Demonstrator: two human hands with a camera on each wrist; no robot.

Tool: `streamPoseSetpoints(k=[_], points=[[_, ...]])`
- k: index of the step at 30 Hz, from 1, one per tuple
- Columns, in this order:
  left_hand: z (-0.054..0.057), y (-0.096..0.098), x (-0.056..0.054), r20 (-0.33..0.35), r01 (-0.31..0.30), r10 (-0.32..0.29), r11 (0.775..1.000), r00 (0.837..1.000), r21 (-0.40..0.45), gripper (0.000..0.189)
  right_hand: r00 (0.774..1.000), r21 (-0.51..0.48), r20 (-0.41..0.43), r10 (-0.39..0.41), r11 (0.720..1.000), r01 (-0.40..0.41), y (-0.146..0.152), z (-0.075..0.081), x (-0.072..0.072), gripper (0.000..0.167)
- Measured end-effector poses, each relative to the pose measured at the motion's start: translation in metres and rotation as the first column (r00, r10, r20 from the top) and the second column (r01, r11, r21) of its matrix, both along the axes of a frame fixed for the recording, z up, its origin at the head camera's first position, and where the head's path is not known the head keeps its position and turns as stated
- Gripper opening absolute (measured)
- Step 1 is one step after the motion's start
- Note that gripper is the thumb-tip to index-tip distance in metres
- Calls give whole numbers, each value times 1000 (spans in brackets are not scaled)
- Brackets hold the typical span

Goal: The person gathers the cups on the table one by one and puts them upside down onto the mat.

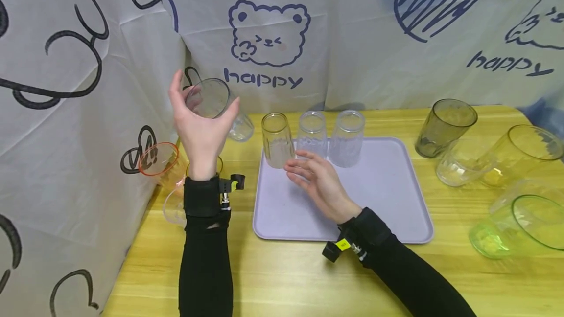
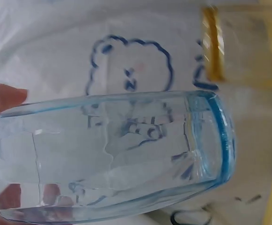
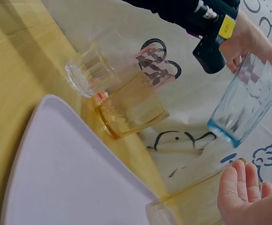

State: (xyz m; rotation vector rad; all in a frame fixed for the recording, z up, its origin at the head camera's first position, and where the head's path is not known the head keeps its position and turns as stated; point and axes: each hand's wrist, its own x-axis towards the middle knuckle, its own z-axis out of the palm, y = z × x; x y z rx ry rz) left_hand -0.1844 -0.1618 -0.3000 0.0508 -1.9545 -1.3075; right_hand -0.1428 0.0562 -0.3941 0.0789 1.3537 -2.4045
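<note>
My left hand (image 1: 200, 133) grips a clear, faintly blue drinking glass (image 1: 209, 97), thumb on one side and fingers on the other, raised at the back left of the table. The thick blue base of this glass (image 2: 224, 140) shows in the left wrist view, with the raised glass tilted there. Over the lilac tray (image 1: 370, 199), my right hand (image 1: 319, 185) has its fingers loosely extended and holds nothing. Its fingertips are right by a pale yellowish glass (image 1: 277, 143) at the tray's back left corner. Two clear glasses, one in the middle (image 1: 313, 131) and another (image 1: 348, 136) beside it, complete that row.
At left, partly behind my left arm, stand an orange-rimmed glass (image 1: 160, 163), an amber glass (image 3: 133, 105) and a clear glass (image 1: 173, 209). Along the right are a grey glass (image 1: 445, 128), a yellow glass (image 1: 522, 153), a green glass (image 1: 491, 241) and clear ones. Cloth walls (image 1: 365, 62) border the table.
</note>
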Motion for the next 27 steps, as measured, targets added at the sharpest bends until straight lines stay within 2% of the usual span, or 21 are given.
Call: streamPoseSetpoints(k=[4, 8, 11, 14, 19, 23, 27], points=[[6, 9, 9, -88, 55, -52, 998, 995, 22, 95, 999, -2, -39, -8, 1000, 8, 5, 3, 3, 36], [7, 21, 17, -122, 151, -144, 988, 982, 43, 90, 997, 0, -79, -11, 1000, 11, 11, 5, 5, 36], [3, 31, 22, -129, 240, -230, 968, 965, 67, 89, 996, 3, -89, -16, 1000, 17, 16, 5, 6, 38], [-3, 44, 24, -149, 336, -317, 934, 937, 123, 94, 996, -3, -90, -25, 1000, 25, 22, 5, 7, 35], [-16, 65, 26, -214, 454, -407, 851, 888, 263, 101, 997, -76, -67, -34, 997, 29, 31, 3, 7, 25], [-28, 82, 27, -261, 505, -438, 798, 861, 327, 100, 998, -151, -64, -30, 988, 20, 39, 3, 8, 35], [-37, 95, 26, -299, 545, -459, 756, 836, 362, 99, 999, -264, -52, -9, 965, -5, 45, 5, 12, 49]])
